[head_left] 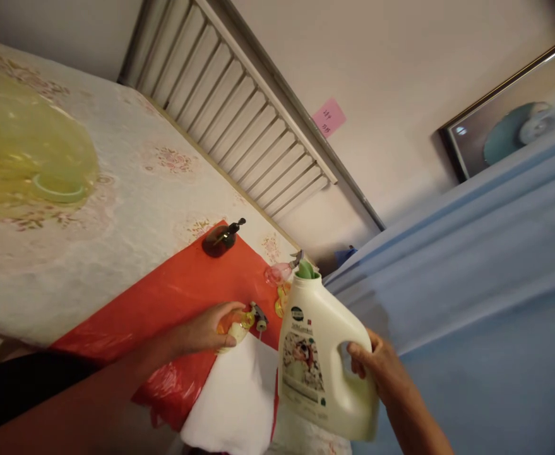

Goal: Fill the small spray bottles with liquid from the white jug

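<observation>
My left hand (213, 328) is closed around a small yellow-orange bottle (236, 330), which is tilted above a white cloth (239, 398). Right beside the bottle's neck is a dark grey trigger spray head (259, 316); whether it is attached I cannot tell. With my right hand (376, 366) I grip the handle of a large cream detergent jug (329, 360), whose mouth shows a green spout (306, 270). Behind the jug's neck are a pink spray bottle (280, 273) and a yellow object (283, 299), partly hidden by the jug.
A red plastic sheet (173, 303) covers part of the flowered tablecloth (139, 202). On its far corner lies a dark pump bottle (219, 241). A translucent yellow bag (35, 139) sits at left, a slatted metal rack (239, 101) at the back and blue fabric (485, 303) at right.
</observation>
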`<action>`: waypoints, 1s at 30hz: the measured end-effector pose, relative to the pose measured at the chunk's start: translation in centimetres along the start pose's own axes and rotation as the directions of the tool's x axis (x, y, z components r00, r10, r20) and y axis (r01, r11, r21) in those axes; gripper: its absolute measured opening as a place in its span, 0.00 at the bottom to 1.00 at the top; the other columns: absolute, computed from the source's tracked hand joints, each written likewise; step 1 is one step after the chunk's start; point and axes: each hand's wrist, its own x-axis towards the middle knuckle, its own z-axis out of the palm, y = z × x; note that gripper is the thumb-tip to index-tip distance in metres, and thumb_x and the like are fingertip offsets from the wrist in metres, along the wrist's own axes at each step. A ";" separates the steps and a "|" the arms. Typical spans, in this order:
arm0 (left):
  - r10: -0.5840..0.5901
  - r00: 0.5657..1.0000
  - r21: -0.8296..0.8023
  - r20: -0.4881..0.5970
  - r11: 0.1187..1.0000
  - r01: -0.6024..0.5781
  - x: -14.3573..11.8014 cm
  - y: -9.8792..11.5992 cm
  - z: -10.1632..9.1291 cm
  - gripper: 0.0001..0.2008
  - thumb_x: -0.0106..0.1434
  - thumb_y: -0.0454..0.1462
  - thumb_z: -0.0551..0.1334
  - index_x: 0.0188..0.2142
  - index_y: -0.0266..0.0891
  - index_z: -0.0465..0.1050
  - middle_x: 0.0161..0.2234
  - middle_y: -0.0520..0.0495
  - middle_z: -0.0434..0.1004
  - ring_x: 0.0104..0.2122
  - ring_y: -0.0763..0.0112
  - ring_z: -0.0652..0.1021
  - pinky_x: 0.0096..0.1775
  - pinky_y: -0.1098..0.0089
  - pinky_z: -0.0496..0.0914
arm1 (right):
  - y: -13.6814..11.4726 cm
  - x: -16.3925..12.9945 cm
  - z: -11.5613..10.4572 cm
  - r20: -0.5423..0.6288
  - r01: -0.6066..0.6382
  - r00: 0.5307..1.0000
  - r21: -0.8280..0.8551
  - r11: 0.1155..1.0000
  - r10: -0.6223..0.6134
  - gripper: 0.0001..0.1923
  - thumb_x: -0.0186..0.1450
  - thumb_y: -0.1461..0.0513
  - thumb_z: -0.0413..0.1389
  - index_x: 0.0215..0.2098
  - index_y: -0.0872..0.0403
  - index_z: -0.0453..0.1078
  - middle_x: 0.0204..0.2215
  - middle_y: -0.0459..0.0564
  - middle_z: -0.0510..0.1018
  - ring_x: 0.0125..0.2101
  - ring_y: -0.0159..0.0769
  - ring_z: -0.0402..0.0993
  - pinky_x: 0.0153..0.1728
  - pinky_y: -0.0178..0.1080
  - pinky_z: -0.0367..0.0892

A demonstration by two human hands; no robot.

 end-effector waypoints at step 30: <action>0.088 0.987 -0.192 0.136 0.979 -0.060 1.5 -0.3 -1.3 0.23 0.55 0.43 0.66 0.51 0.42 0.72 0.52 0.47 0.77 0.54 0.55 0.73 0.55 0.63 0.65 | -1.2 -2.9 0.1 0.502 0.068 0.864 -0.054 0.996 -0.031 0.31 0.64 0.48 0.58 0.60 0.51 0.65 0.33 0.47 0.72 0.22 0.27 0.59 0.22 0.32 0.56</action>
